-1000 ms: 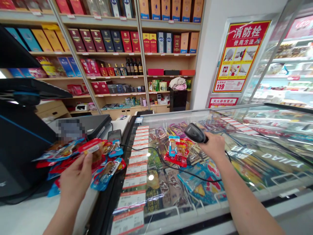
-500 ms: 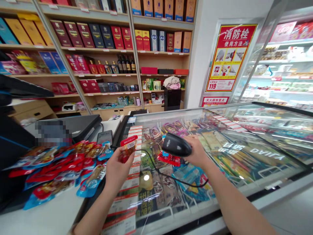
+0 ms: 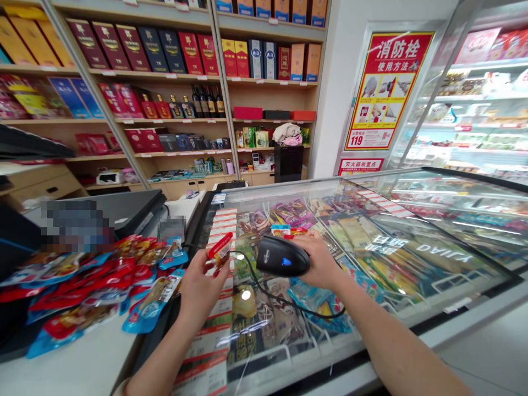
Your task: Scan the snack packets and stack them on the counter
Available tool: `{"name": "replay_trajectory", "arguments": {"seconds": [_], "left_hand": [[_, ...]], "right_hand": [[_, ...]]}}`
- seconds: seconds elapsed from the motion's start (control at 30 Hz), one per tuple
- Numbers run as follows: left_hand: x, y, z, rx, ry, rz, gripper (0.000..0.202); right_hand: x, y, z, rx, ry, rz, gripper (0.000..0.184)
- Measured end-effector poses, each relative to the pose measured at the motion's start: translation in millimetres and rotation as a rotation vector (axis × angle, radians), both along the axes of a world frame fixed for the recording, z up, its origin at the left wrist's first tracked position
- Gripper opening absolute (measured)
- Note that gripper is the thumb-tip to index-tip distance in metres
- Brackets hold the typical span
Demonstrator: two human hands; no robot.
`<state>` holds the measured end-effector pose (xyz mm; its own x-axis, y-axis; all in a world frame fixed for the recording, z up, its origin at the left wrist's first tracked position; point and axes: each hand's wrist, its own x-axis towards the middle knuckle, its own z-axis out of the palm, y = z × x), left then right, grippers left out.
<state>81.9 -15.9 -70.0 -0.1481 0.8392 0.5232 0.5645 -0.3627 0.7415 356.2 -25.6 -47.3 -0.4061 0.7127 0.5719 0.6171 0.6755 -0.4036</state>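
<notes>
Your left fingers (image 3: 201, 260) pinch a red packet (image 3: 221, 247); right of them, your right fingers (image 3: 317, 248) clamp the black scanner (image 3: 277, 256).

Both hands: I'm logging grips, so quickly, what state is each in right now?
Left hand: closed, pinching a red-topped packet.
Right hand: closed around the black handheld scanner.

The barcode scanner (image 3: 280, 257) had a smooth black plastic housing with a soft sheen; its cable (image 3: 322, 317) was plastic-sheathed. The held packet (image 3: 221, 247) and the heaped packets (image 3: 94, 278) toward the counter's (image 3: 103, 352) right edge were glossy, crinkled plastic film. The counter appeared smooth and white. The freezer lid (image 3: 268, 201) was clear, reflective glass, with paper-like price labels (image 3: 206, 366) along its left edge. The shelving (image 3: 278, 102) appeared matt, wood-toned.
</notes>
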Motion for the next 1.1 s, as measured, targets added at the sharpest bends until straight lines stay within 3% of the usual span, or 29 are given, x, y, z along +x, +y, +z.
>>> {"name": "replay_trajectory", "arguments": {"seconds": [0.1, 0.17, 0.33, 0.43, 0.57, 0.7, 0.8, 0.9, 0.97, 1.1], "left_hand": [[-1, 0, -1.0, 0.013, 0.021, -0.016, 0.025], [1, 0, 1.4, 0.046, 0.067, -0.029, 0.021], [21, 15, 8.8, 0.212, 0.32, -0.126, 0.011], [45, 33, 2.1, 0.232, 0.482, -0.191, 0.018], [75, 54, -16.8, 0.031, 0.721, -0.22, 0.028], [85, 54, -27.1, -0.049, 0.781, -0.261, 0.032], [69, 40, -21.6, -0.011, 0.757, -0.273, 0.042], [30, 19, -7.5, 0.008, 0.737, -0.225, 0.048], [-6, 3, 2.3, -0.021, 0.744, -0.111, 0.049], [-73, -29, 10.5, -0.166, 0.787, 0.252, 0.052]], "right_hand": [[5, 3, -1.1, 0.038, 0.015, -0.033, 0.024], [18, 8, -0.9, 0.075, 0.036, -0.143, 0.025], [71, 25, 1.6, 0.009, 0.027, -0.752, 0.032], [93, 32, -0.2, -0.083, 0.005, -1.03, 0.038], [98, 34, -5.4, -0.145, -0.036, -1.103, 0.039], [93, 35, -7.6, -0.154, -0.085, -1.082, 0.032], [91, 35, -7.2, -0.155, -0.085, -1.057, 0.033], [90, 35, -7.7, -0.133, -0.074, -1.032, 0.034], [89, 35, -9.2, -0.102, -0.065, -1.014, 0.034], [84, 36, -12.7, -0.017, -0.065, -0.968, 0.035]]}}
